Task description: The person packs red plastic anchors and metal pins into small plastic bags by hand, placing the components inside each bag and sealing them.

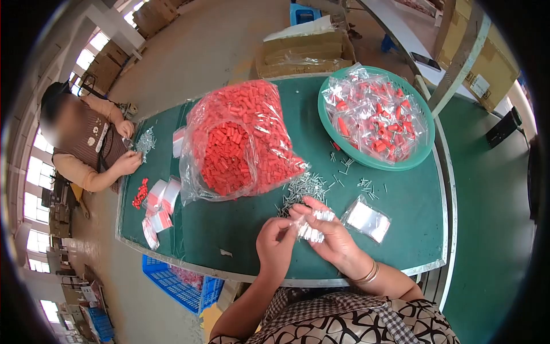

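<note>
Near the front edge of the table, my left hand (276, 243) pinches the left side of a small clear plastic bag (310, 230). My right hand (337, 243), palm turned up, grips the same bag between thumb and fingers. Glare hides what the bag holds, if anything. Just beyond my fingertips spreads a pile of loose metal screws (305, 187). To the right of my right hand lies a packet of clear bags (367, 219). A few more screws (367, 187) are scattered behind that packet.
A large open bag of red plastic plugs (266, 123) stands mid-table. A green basket (421, 160) of filled bags sits at right. Across the table, a person (91, 137) handles a screw pile (146, 143); printed bags (160, 200) lie near. A blue crate (172, 284) stands below.
</note>
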